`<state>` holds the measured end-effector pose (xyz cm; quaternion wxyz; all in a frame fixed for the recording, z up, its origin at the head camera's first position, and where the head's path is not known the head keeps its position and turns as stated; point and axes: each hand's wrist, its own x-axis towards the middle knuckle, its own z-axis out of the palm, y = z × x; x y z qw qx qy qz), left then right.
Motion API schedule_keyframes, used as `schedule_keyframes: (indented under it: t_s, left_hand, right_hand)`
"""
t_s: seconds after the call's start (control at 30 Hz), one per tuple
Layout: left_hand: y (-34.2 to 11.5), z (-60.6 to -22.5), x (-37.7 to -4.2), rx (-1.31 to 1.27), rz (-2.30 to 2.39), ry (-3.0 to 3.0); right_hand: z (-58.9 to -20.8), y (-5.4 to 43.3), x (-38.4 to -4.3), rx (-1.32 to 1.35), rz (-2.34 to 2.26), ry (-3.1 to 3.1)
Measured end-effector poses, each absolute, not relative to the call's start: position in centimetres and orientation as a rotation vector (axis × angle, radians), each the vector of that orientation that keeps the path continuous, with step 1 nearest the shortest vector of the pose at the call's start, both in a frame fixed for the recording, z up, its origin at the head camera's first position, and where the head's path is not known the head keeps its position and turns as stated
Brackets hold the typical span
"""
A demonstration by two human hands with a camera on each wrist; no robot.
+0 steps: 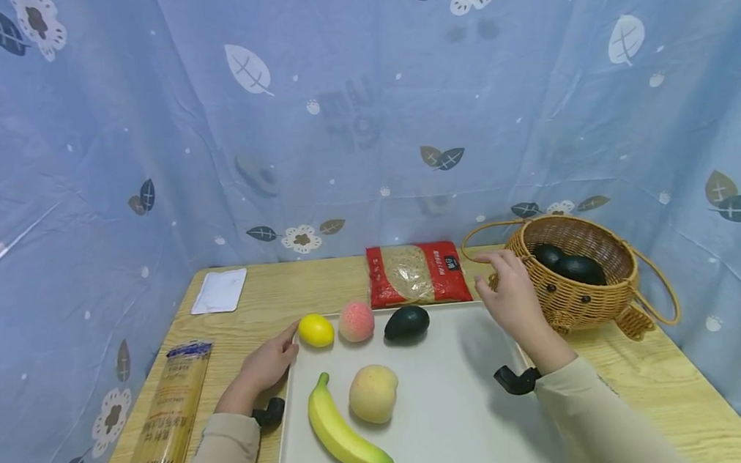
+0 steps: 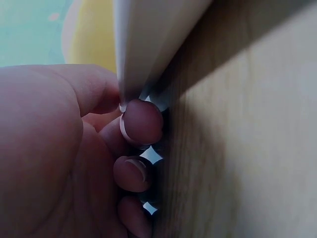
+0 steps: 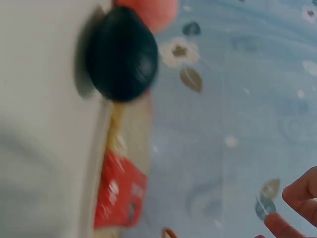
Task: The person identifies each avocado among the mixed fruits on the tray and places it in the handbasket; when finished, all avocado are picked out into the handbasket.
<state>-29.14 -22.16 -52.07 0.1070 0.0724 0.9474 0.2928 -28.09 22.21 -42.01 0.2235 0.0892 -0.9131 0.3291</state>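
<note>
At the back left corner of a white tray (image 1: 455, 408), my left hand (image 1: 266, 365) grips the rim; in the left wrist view the thumb (image 2: 101, 94) meets the edge, with fingers (image 2: 142, 121) low against its outer side. My right hand (image 1: 514, 300) is raised over the tray's back right corner, beside a wicker basket (image 1: 582, 308), with bent fingers and nothing between them. On the tray are a lemon (image 1: 316, 330), a pink peach (image 1: 356, 322), a dark avocado (image 1: 407, 324), a yellow peach (image 1: 374, 394) and a banana (image 1: 345, 436).
Two dark avocados (image 1: 579, 270) lie inside the basket, whose looped handle (image 1: 663, 294) sticks out. Behind the tray lies a red packet (image 1: 417, 274). A white square pad (image 1: 220, 292) and a pasta pack (image 1: 165, 426) are on the left. A blue curtain (image 1: 347, 116) surrounds the table.
</note>
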Motion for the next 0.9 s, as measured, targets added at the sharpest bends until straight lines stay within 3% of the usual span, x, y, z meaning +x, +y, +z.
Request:
schedule_keyframes:
  t_s: [0.47,0.9]
  left_hand:
    - [-22.0,-52.0,-29.0,0.183,0.867,2.769]
    - [-22.1,-52.2,-29.1,0.187,0.886,2.758]
  right_hand:
    - [-46.5,16.0,-28.5,0.52,1.056,-2.794]
    - [-48.4,13.7,-29.1,0.652,0.92,-2.965]
